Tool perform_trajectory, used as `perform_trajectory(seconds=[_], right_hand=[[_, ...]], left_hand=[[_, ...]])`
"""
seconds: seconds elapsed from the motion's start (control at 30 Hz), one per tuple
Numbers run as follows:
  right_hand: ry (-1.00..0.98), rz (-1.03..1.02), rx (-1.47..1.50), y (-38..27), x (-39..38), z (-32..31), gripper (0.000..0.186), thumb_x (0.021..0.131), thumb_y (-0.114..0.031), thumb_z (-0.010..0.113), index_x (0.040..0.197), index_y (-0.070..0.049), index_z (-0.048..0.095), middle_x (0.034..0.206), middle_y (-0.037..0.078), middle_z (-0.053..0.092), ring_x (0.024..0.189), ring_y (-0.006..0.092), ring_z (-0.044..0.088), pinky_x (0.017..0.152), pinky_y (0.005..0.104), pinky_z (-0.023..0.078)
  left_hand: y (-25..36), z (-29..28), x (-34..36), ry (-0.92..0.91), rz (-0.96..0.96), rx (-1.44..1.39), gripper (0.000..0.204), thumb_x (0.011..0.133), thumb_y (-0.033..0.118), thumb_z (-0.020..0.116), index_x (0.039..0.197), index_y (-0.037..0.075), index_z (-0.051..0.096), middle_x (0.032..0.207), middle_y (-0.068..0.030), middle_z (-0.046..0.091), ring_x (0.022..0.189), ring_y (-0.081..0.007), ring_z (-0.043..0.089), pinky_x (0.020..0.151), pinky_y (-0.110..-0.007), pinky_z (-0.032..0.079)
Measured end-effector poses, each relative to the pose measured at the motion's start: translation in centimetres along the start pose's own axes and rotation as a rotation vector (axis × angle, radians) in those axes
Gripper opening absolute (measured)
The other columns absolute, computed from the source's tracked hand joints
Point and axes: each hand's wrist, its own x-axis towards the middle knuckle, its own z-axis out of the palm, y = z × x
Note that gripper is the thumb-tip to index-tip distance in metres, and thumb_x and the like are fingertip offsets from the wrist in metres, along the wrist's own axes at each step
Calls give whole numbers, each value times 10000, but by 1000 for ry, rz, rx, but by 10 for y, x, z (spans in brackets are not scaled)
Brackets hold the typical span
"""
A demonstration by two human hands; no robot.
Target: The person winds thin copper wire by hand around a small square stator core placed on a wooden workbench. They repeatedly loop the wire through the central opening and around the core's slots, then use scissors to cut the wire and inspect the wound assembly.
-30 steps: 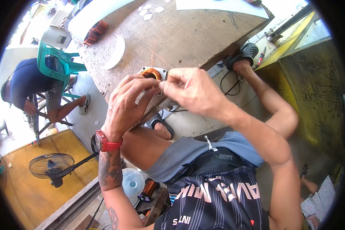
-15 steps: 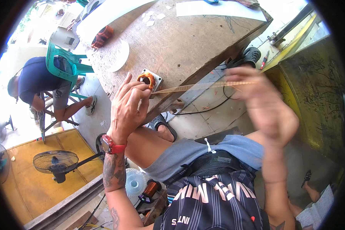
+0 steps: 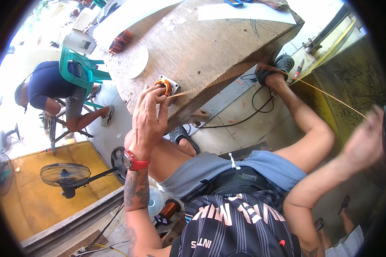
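The left hand is partly curled, its fingertips at the near side of an orange copper-wound ring coil by the edge of a worn brown wooden surface; whether they pinch it I cannot tell. A thin tan strand stretches from the coil to the right hand, blurred, its fingers drawn together on the end, well out to the side. Beyond the left hand lie a round white disc and a dark red-and-black bundle. Left of that hand, a person in a dark blue shirt bends forward by a green plastic chair; nearer stands a black caged fan.
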Motion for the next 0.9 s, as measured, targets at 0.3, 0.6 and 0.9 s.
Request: perform_trajectory(seconds=[0.3,0.6,0.9], right_hand=[[-494,-78,26,-14,-111,206,113,858,-65,802,930,-49,717,825,64,693,766,229,650,695,357,516],[-519,26,12,-13,-135,230,125,834,-58,807,910,-56,708,820,69,690,799,265,660,745,385,530],[-536,-18,45,-21,-145,259,135,905,-110,775,1018,-48,733,948,98,706,911,293,664,816,405,544]], left_hand=[[-12,4,-5,14,53,-66,142,944,-10,715,1036,38,618,1153,-131,732,1174,-350,691,1118,-520,510],[-11,7,-4,-57,88,-12,164,992,-20,665,1107,41,565,1243,-163,687,1238,-388,644,1034,-487,525],[-4,7,-5,55,-6,-120,149,914,-46,708,1041,21,671,1212,-144,743,1215,-350,679,1068,-468,546]])
